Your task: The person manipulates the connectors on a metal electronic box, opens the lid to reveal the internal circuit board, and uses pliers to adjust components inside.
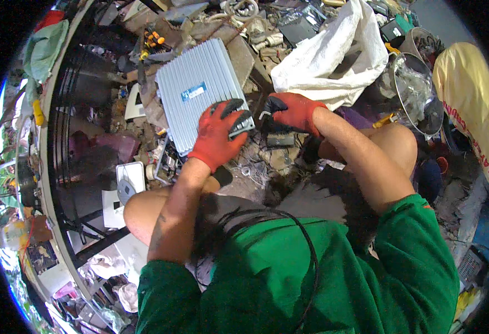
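Littered ground of dirt and rubble. Lying directly on it: ribbed grey metal box, tilted; white sack, crumpled; loose white wire tangle; small white casing; dark maroon piece; orange-handled screwdrivers; mixed electronic scrap heaped beyond.

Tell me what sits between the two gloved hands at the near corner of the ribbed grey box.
In the head view, a small gap separates the left hand from the right hand; only the grey box corner and rubble beneath show there.
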`<state>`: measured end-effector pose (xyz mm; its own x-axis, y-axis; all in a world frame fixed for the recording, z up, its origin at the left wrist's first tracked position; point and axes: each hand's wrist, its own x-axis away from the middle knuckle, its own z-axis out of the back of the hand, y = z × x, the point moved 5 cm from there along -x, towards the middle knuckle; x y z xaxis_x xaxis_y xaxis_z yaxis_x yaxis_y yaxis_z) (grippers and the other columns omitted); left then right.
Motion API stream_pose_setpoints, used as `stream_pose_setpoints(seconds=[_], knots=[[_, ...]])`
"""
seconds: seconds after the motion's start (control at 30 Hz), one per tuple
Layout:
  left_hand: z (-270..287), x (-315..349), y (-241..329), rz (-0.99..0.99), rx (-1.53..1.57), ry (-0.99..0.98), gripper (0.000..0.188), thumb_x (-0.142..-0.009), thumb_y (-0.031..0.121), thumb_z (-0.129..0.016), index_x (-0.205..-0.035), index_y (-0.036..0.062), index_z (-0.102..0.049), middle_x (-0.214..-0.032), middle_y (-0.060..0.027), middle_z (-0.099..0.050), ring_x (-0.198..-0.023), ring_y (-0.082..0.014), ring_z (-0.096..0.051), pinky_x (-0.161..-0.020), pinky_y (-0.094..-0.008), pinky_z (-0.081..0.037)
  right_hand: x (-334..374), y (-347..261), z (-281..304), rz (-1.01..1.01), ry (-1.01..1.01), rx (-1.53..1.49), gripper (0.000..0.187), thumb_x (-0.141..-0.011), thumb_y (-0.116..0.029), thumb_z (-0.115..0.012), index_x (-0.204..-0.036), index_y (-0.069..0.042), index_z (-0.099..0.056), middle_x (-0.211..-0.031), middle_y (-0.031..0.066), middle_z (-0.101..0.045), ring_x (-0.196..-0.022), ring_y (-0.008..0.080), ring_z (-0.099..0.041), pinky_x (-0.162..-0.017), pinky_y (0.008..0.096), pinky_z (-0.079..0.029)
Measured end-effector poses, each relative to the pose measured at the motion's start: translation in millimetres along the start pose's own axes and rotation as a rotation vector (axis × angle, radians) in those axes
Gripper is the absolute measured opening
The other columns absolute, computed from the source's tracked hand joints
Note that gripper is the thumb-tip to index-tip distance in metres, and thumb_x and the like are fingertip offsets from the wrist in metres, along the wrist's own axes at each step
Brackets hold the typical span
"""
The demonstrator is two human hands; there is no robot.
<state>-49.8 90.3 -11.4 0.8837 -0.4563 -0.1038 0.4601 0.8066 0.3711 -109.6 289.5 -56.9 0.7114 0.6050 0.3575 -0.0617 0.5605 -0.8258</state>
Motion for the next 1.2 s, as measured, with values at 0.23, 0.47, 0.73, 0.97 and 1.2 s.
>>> stream_pose_setpoints(seconds=[0.23, 0.47, 0.73, 0.97, 1.2], knots=[[20, 6, -16, 0.033, 0.138, -0.022, 0.055, -0.079, 0.024, -0.075, -0.131, 0.0152, -0.061, -0.139, -0.0120, -0.054, -0.130, -0.0368, -0.047, -0.113, -0.0440, -0.034, 1, 36, -43, -0.069, -0.253, -0.089, 0.059, -0.084, -0.011, -0.063, -0.142, -0.014, -0.051, -0.120, 0.0112, -0.069, -0.104, 0.0205, -0.064, -0.092, 0.0352, -0.051], [20, 3, -36, 0.081, -0.229, -0.016, 0.093, -0.063, 0.045, -0.085, -0.145, 0.0241, -0.047, -0.151, -0.0109, -0.040, -0.140, -0.0408, -0.033, -0.117, -0.0576, -0.022, -49, 147, -165, -0.524, -0.331, -0.027, 0.055, -0.084, -0.025, -0.062, -0.137, -0.011, -0.055, -0.109, 0.0136, -0.071, -0.084, 0.0264, -0.069, -0.077, 0.0382, -0.057], [21, -13, -32, 0.097, -0.120, -0.047, 0.094, -0.056, 0.040, -0.087, -0.141, 0.0188, -0.051, -0.150, -0.0118, -0.043, -0.142, -0.0395, -0.033, -0.120, -0.0548, -0.020, -125, 255, -302, -0.666, 0.100, -0.381, 0.058, -0.082, -0.032, -0.067, -0.133, -0.008, -0.055, -0.115, 0.0223, -0.067, -0.105, 0.0341, -0.066, -0.088, 0.0446, -0.053], [10, -10, -36, 0.049, -0.180, -0.036, 0.093, -0.059, 0.051, -0.085, -0.137, 0.0108, -0.054, -0.144, -0.0167, -0.049, -0.136, -0.0439, -0.039, -0.115, -0.0573, -0.026, -120, 226, -307, -0.904, 0.448, -0.590, 0.056, -0.087, -0.029, -0.057, -0.137, -0.005, -0.050, -0.121, 0.0271, -0.063, -0.110, 0.0432, -0.062, -0.096, 0.0460, -0.048], [9, -13, -41, 0.014, -0.193, -0.044, 0.098, -0.066, 0.069, -0.077, -0.138, 0.0076, -0.053, -0.147, -0.0198, -0.046, -0.139, -0.0449, -0.036, -0.116, -0.0594, -0.023, -139, 202, -294, -0.643, -0.006, 0.018, 0.031, -0.084, -0.013, -0.064, -0.113, -0.002, -0.071, -0.118, 0.0170, -0.068, -0.111, 0.0373, -0.064, -0.094, 0.0440, -0.053]])
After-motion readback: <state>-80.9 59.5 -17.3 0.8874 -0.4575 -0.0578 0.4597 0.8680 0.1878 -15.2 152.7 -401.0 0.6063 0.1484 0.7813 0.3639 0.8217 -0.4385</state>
